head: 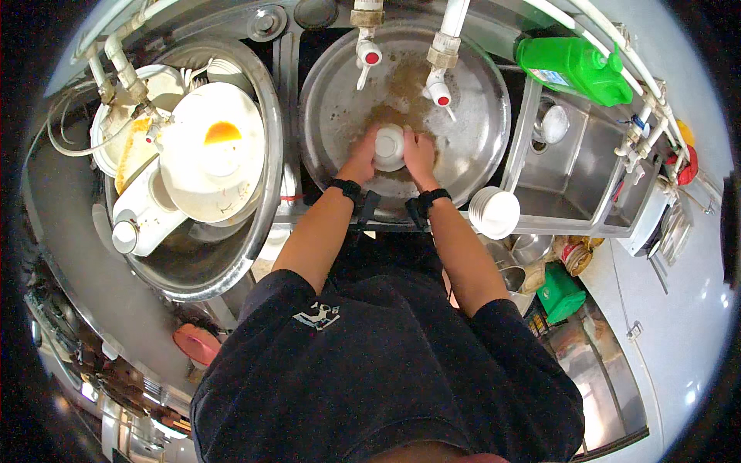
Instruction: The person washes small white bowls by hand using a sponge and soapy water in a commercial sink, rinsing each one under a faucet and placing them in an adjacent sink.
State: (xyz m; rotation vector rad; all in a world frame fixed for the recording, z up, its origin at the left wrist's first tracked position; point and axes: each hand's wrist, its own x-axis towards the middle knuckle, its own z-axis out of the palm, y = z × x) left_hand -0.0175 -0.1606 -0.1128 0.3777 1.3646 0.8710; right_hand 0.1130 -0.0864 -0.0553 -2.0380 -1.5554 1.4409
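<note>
A small white bowl is held between both hands over the large round metal basin, its base facing up. My left hand grips its left side, and my right hand grips the right side. Brownish water and some suds show in the basin around them. A stack of small white bowls sits at the basin's lower right, on the sink edge. Another metal basin on the left holds used dishes, among them a white plate with orange residue and crumbs.
Two white taps hang over the middle basin. A green pump bottle lies near the steel sink at right, which has a white-looking round item in it. White pipes run along the wall.
</note>
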